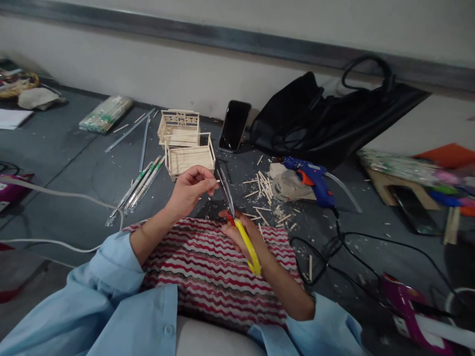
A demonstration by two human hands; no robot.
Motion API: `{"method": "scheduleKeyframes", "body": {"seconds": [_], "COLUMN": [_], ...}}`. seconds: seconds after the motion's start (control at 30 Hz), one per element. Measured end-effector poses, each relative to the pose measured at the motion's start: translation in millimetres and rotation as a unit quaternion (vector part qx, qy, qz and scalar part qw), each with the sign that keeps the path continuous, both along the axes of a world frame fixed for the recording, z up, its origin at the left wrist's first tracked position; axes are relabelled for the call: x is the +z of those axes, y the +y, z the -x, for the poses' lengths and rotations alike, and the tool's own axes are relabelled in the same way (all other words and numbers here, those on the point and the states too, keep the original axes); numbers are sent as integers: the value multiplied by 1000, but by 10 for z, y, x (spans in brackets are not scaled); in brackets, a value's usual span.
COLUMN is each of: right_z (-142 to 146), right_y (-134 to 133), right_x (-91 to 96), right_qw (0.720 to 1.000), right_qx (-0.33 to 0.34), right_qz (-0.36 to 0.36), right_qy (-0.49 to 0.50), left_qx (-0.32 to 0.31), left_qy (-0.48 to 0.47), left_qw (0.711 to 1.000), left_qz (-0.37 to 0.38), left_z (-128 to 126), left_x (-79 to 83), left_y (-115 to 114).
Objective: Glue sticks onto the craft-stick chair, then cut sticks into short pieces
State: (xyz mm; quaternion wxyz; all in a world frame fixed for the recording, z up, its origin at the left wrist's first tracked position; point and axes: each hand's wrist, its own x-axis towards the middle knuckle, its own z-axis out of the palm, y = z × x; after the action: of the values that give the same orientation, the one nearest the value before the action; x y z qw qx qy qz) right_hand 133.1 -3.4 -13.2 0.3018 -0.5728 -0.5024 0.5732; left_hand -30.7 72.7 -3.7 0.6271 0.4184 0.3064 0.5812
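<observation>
My left hand pinches a thin wooden stick between thumb and fingertips, held out toward the scissor blades. My right hand grips yellow-handled scissors, blades pointing up and away, tips close to the stick. Both hands hover over a red-and-white striped cushion on my lap. Just beyond stand two small stick-built models on the grey floor.
Cut stick pieces litter the floor by a blue glue gun with its black cord. A phone leans at the wall beside a black bag. Wrapped stick bundles and a packet lie left; white cable crosses left.
</observation>
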Motion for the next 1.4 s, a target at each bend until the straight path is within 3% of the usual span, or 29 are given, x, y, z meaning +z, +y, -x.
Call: {"method": "scheduleKeyframes", "body": {"seconds": [0.17, 0.4, 0.7, 0.9, 1.1, 1.3, 1.4], "right_z": [10, 26, 17, 15, 28, 26, 22], "right_y": [-48, -41, -50, -39, -60, -67, -60], "right_x": [56, 78, 136, 135, 138, 81, 54], "right_qw": [999, 1000, 999, 997, 999, 1000, 1000], "right_qx": [-9, -15, -4, 6, -9, -9, -5], "right_qz": [-30, 7, -8, -12, -8, 2, 2], "right_qy": [-21, -26, -54, -73, -38, -5, 2], "left_qx": [12, 57, 71, 58, 19, -21, -97], "left_qy": [33, 111, 226, 255, 180, -17, -82], "left_qw": [999, 990, 962, 952, 978, 1000, 991], "left_qz": [-20, -66, -136, -158, -104, -13, 33], "left_z": [-13, -44, -30, -11, -19, -14, -33], "left_x": [23, 67, 44, 43, 13, -84, -112], "left_y": [-29, -84, -126, -111, -82, 29, 34]}}
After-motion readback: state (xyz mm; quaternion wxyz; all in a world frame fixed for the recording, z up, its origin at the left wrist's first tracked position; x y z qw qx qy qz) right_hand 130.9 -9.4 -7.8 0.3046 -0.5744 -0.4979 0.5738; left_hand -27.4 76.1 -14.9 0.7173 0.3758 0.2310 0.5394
